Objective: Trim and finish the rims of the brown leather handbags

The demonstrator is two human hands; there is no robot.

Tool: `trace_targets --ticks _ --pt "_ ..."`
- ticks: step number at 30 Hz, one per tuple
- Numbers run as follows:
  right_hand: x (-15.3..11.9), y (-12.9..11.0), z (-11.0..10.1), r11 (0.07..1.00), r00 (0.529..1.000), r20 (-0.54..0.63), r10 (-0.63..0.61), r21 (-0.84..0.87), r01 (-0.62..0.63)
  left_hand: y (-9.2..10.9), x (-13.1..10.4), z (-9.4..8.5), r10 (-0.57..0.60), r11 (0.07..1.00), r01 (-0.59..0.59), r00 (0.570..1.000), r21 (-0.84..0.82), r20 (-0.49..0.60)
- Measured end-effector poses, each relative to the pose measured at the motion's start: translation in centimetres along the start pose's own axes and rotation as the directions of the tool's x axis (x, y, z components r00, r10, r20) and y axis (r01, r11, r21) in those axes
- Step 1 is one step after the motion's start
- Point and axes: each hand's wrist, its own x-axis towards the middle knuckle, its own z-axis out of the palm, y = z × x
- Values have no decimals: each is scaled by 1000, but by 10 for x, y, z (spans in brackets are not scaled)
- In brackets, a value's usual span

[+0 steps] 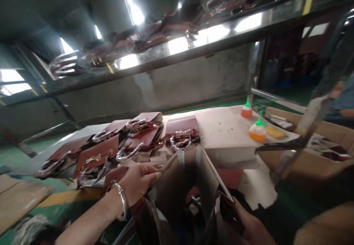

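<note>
A handbag with stiff grey-beige walls stands gaping towards me in the lower middle of the head view, and dark red leather shows low at its sides. My left hand, a bangle on its wrist, pinches the left upper edge of this bag. On the opposite side, my right hand is closed around the right wall, with some fingers hidden behind it. Just beyond the opening, a finished-looking brown-red handbag with plastic-wrapped handles lies on the table. The bottom of the held bag is dark and unclear.
Several similar handbags lie along the left of the pale-covered table. Two squeeze bottles with green nozzles and orange liquid stand at the right, near a cardboard box. Overhead, a shelf carries wrapped bags. A person's arm shows far right.
</note>
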Motion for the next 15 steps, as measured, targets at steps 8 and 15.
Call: trace_targets --ticks 8,15 --pt "-15 8 -52 969 972 -105 208 160 -190 3 31 19 -9 998 20 982 -58 189" --pt "-40 9 -72 875 912 -114 393 349 -334 -22 70 18 -29 1000 29 970 2 243"
